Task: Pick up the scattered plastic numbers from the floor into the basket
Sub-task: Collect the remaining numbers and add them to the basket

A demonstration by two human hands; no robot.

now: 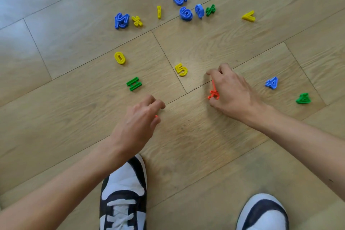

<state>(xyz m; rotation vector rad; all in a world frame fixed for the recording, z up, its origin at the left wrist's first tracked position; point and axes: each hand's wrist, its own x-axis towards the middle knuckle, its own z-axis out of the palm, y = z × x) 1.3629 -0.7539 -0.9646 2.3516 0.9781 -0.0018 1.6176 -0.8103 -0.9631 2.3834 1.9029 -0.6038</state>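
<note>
Where the feet stand: a left sneaker [123,192] and a right sneaker [263,213], black and white, on the wooden floor [196,145].
Left hand [138,123]: low over the planks, fingers curled, pinching an orange bit [156,116] of which only a sliver shows.
Right hand [233,91]: knuckles up, clasping orange pieces [213,93].
Just beyond the hands: green equals sign [134,84], yellow 5 [181,69] and yellow 0 [120,58]; blue 4 [272,82] and a green piece [303,98] to the right, all lying on the floor.
Farther off: a loose scatter with yellow 1 [158,12], blue 6 [186,13] and green percent sign [210,10].
</note>
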